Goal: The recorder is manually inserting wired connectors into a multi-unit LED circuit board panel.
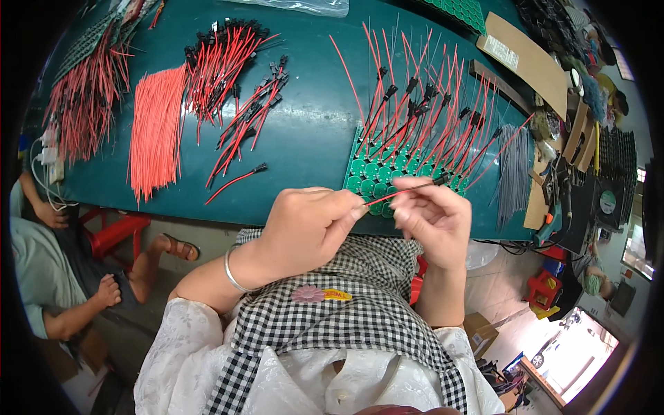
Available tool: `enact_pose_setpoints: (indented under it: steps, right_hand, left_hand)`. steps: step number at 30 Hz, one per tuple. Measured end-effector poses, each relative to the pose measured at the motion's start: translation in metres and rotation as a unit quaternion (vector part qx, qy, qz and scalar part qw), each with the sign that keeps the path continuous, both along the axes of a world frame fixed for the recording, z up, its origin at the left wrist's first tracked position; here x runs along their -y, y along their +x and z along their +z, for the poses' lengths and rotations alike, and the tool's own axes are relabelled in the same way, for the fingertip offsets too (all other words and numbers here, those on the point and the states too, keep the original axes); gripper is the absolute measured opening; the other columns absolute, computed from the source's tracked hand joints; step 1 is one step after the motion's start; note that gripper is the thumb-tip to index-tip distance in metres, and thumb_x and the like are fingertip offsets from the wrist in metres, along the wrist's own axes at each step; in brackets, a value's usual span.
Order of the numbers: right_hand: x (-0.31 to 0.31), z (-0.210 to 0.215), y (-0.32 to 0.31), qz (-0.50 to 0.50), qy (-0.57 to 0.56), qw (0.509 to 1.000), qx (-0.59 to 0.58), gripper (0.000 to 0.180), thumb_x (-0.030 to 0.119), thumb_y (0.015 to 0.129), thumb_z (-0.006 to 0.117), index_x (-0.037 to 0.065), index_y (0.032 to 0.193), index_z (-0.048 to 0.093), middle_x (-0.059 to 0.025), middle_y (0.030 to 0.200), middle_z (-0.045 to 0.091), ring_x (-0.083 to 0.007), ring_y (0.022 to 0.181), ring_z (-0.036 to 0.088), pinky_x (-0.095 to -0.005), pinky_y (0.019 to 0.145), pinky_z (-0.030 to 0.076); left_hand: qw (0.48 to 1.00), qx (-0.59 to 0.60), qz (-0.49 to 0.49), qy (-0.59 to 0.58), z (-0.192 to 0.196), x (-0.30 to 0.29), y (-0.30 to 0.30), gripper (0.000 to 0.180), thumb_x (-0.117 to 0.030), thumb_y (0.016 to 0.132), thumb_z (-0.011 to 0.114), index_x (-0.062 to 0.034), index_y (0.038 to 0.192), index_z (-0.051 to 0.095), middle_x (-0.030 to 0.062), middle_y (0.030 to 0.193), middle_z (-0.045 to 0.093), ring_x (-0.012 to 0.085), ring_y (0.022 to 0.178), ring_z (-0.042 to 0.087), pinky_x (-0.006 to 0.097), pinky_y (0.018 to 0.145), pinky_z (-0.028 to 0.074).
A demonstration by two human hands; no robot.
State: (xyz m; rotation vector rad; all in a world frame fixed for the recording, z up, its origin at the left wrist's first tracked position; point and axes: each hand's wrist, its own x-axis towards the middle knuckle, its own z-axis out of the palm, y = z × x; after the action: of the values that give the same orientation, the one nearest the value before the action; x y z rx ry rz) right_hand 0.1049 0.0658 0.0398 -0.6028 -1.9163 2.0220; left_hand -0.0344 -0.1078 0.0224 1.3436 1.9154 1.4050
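Between my two hands runs a short red-and-black wire lead (387,198) with a black connector (441,180) on its right end. My left hand (304,225) is closed, thumb and forefinger pinching the lead's left end. The fingers of my right hand (440,225) are curled around the lead near the connector. Just behind my hands lies a panel of round green circuit boards (366,181), partly hidden by them. Many red and black wires (422,114) with black connectors stand up from it. A single loose lead (235,183) rests left of the panel.
Left on the green table (304,90) lie a red wire bundle (158,135), a heap of connector leads (221,66) and a smaller pile (252,111). Grey wires (513,169), cardboard (529,66) and a teal-handled tool (548,228) are right. Another person (59,270) sits at the left.
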Motion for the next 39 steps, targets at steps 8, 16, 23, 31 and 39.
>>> enact_pose_setpoints:
  steps: [8,16,23,31,39]
  right_hand:
    - [0.004,-0.005,-0.006,-0.067,0.008,0.997,0.043,0.009,-0.003,0.090,0.073,-0.007,0.098,0.073,-0.0104,0.085,0.071,-0.0105,0.063,0.066,-0.0200,0.050,0.049]
    - [-0.009,-0.029,-0.011,-0.183,0.148,0.970,0.059,0.006,-0.003,0.090,0.073,-0.006,0.095,0.073,-0.0081,0.081,0.071,-0.0107,0.064,0.069,-0.0210,0.052,0.051]
    - [-0.007,-0.034,-0.013,-0.186,0.237,0.952,0.062,0.008,-0.001,0.089,0.075,-0.007,0.094,0.072,-0.0085,0.080,0.070,-0.0107,0.062,0.068,-0.0218,0.052,0.054]
    - [-0.007,-0.033,-0.013,-0.192,0.228,0.952,0.074,0.009,0.000,0.089,0.075,-0.007,0.093,0.072,-0.0082,0.079,0.069,-0.0100,0.061,0.067,-0.0219,0.053,0.055]
    - [-0.001,-0.036,-0.019,-0.200,0.322,0.923,0.059,0.006,-0.002,0.088,0.075,-0.005,0.090,0.071,-0.0071,0.076,0.068,-0.0091,0.061,0.066,-0.0228,0.053,0.054]
  left_hand:
    - [1.000,-0.020,-0.004,-0.021,-0.001,-0.004,0.005,0.005,-0.009,0.091,0.069,-0.0035,0.092,0.071,0.0077,0.076,0.072,0.0249,0.068,0.070,0.034,0.063,0.054]
    - [0.928,-0.287,0.168,-0.168,0.018,0.042,-0.055,0.024,-0.003,0.071,0.082,-0.0025,0.089,0.065,0.0091,0.085,0.063,0.0283,0.081,0.059,0.038,0.072,0.048]
    - [0.929,-0.266,0.182,-0.180,0.003,0.042,-0.059,0.024,-0.005,0.074,0.080,-0.0053,0.089,0.061,0.0073,0.086,0.059,0.0286,0.084,0.056,0.040,0.074,0.044]
    - [0.955,0.177,0.196,0.135,0.008,0.037,-0.038,0.015,-0.004,0.100,0.062,-0.0002,0.109,0.050,0.0096,0.095,0.068,0.0118,0.082,0.063,0.024,0.075,0.052]
    - [0.964,0.183,0.170,0.089,-0.017,0.022,-0.029,0.015,0.002,0.101,0.057,0.0034,0.116,0.054,0.0157,0.104,0.073,0.0082,0.072,0.063,0.019,0.057,0.047]
